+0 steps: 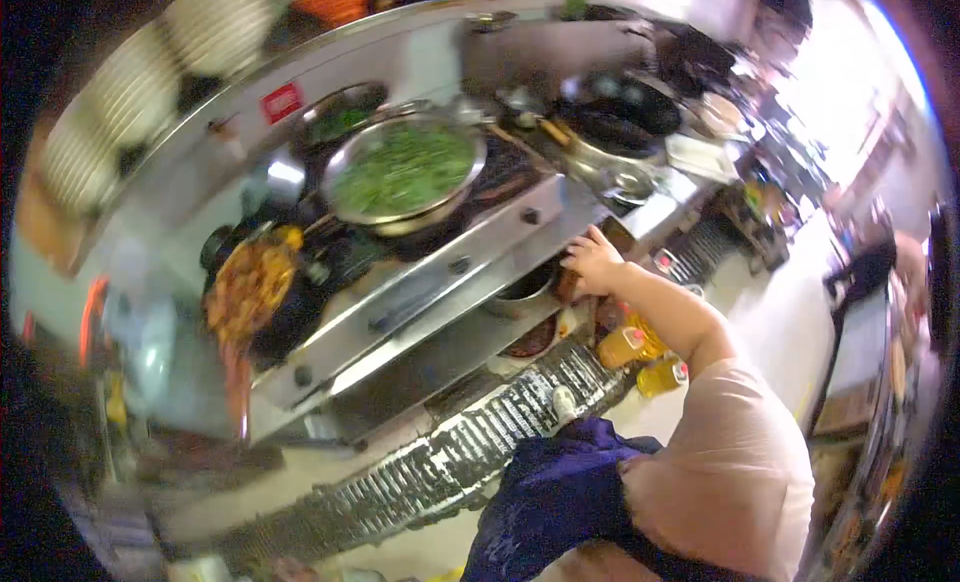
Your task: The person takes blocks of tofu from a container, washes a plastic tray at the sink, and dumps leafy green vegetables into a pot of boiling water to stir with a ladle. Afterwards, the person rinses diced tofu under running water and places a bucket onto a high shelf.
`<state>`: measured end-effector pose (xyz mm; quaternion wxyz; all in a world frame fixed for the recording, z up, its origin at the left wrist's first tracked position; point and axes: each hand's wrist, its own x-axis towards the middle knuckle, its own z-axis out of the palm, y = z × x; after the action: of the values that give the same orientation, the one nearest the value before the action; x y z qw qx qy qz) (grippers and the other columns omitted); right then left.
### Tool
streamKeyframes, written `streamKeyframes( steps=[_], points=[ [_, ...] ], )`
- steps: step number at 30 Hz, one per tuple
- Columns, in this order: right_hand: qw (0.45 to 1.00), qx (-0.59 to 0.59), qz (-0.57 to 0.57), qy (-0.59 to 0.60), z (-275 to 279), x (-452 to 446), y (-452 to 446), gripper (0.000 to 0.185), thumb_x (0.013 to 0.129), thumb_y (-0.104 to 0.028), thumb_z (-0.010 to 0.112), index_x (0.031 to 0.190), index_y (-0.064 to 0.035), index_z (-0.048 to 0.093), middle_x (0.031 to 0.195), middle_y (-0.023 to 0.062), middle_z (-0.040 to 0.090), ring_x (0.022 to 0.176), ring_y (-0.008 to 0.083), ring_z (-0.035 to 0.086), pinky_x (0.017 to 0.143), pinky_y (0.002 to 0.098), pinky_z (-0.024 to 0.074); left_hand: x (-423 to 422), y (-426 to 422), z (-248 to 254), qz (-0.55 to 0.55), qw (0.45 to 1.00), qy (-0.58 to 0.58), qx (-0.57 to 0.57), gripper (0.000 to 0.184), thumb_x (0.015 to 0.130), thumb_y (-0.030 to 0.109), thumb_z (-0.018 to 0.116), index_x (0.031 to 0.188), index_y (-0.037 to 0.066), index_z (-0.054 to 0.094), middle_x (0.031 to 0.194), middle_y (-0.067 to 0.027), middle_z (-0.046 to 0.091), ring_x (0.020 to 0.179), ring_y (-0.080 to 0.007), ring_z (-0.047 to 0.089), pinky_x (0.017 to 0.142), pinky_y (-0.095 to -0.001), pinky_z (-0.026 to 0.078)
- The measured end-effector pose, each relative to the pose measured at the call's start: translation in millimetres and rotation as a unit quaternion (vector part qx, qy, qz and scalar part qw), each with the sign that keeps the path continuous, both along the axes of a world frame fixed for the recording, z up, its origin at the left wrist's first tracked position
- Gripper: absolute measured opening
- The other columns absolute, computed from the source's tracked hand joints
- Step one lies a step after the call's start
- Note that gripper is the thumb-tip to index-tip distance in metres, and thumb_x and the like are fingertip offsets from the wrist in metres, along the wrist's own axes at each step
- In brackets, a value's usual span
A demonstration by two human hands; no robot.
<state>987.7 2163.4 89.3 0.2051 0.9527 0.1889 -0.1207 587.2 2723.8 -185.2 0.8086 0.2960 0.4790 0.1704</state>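
Pot (522, 294) just L of R grip (596, 264) (contact unclear), under stove (420, 293)

Stove (420, 294) is slvr, veg (405, 172) grn, apron (535, 497) dk blue, sign (282, 103) red

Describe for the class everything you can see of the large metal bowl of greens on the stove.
The bowl is wide and round, silvery and shiny like steel, with a bright rim. Leafy greens fill much of it; its floor is hidden. It sits open and seemingly upright on the stove, behind the knobbed front panel. The right hand is apart from it. Blur hides finer detail.
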Motion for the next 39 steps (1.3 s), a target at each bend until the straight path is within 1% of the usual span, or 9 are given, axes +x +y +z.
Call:
streamKeyframes(
  steps=[5,9,13,21,22,24,26,30,39],
  points=[
    [0.896,0.286,-0.34,0.019,-55,-11,-166,0.036,0.072,-0.037,0.065,0.104,-0.0202,0.068,0.106,0.0122,0.065,0.1,0.025,0.061,0.087,0.0404,0.0473,46,-38,5,-0.122,0.992,-0.016,-0.034,0.019,0.085,0.025,0.053,0.073,0.012,0.059,0.069,-0.0058,0.057,0.07,-0.022,0.058,0.06,-0.0391,0.052],
    [0.802,0.493,-0.317,-0.111,-141,43,-277,0.023,0.084,-0.027,0.062,0.096,-0.0076,0.067,0.085,0.0066,0.067,0.08,0.0204,0.064,0.07,0.0338,0.0512,70,-39,10,-0.208,0.972,-0.077,-0.081,0.023,0.087,0.027,0.051,0.07,0.013,0.059,0.066,-0.0047,0.057,0.069,-0.0218,0.058,0.06,-0.039,0.052],
    [0.337,0.772,-0.538,-0.034,-105,108,-255,0.03,0.088,-0.025,0.06,0.112,-0.0081,0.057,0.102,0.0071,0.061,0.085,0.0204,0.058,0.07,0.0368,0.051,155,-106,44,-0.204,0.976,-0.064,-0.052,0.032,0.092,0.032,0.044,0.065,0.016,0.05,0.067,-0.0001,0.053,0.062,-0.0169,0.05,0.06,-0.0348,0.05],
    [0.043,0.831,-0.554,-0.015,-219,246,-264,0.025,0.083,-0.027,0.063,0.066,-0.0129,0.052,0.06,-0.0017,0.046,0.051,0.0194,0.046,0.043,0.0323,0.033,274,-258,133,-0.095,0.993,0.026,-0.062,0.021,0.091,0.034,0.05,0.082,0.014,0.052,0.076,0.0011,0.05,0.065,-0.0149,0.045,0.061,-0.0292,0.04],
    [0.4,0.782,-0.473,-0.074,-220,239,-274,0.02,0.084,-0.024,0.061,0.068,-0.0135,0.055,0.058,-0.0037,0.047,0.05,0.0166,0.047,0.042,0.0321,0.0311,273,-260,128,-0.089,0.993,-0.011,-0.081,0.023,0.091,0.035,0.049,0.083,0.014,0.052,0.076,0.0011,0.05,0.065,-0.0151,0.046,0.061,-0.0294,0.04],
    [0.542,0.744,-0.374,-0.115,-218,218,-275,0.009,0.084,-0.017,0.058,0.076,-0.0122,0.058,0.06,-0.004,0.051,0.051,0.0111,0.047,0.042,0.0284,0.0311,275,-262,122,-0.103,0.991,-0.04,-0.077,0.026,0.091,0.038,0.049,0.084,0.014,0.053,0.075,0.0009,0.051,0.065,-0.0156,0.047,0.06,-0.0299,0.041],
    [0.181,0.866,-0.464,-0.05,-141,184,-244,0.006,0.081,-0.007,0.056,0.086,-0.0085,0.057,0.07,-0.0005,0.056,0.052,0.006,0.046,0.042,0.0215,0.0352,288,-264,119,-0.136,0.99,-0.019,-0.037,0.029,0.091,0.041,0.048,0.084,0.014,0.053,0.075,0.0004,0.053,0.065,-0.0162,0.05,0.058,-0.0306,0.041],
    [0.427,0.838,-0.328,-0.088,-38,152,-197,0.048,0.082,-0.01,0.06,0.129,-0.0052,0.049,0.077,0.0011,0.059,0.047,0.004,0.043,0.038,0.0185,0.0323,340,-277,149,-0.133,0.988,0.011,0.078,0.017,0.091,0.028,0.055,0.087,0.011,0.054,0.079,-0.0032,0.057,0.068,-0.0158,0.056,0.06,-0.0314,0.047],
    [0.902,0.404,0.122,-0.087,185,192,-10,0.036,0.079,-0.006,0.055,0.114,-0.0095,0.062,0.077,0.0133,0.06,0.073,0.0315,0.061,0.067,0.0403,0.0497,461,-258,250,-0.128,0.962,-0.205,0.131,0.017,0.09,0.012,0.056,0.106,0.006,0.054,0.083,-0.0061,0.061,0.066,-0.0134,0.059,0.061,-0.0271,0.051]
  ],
)
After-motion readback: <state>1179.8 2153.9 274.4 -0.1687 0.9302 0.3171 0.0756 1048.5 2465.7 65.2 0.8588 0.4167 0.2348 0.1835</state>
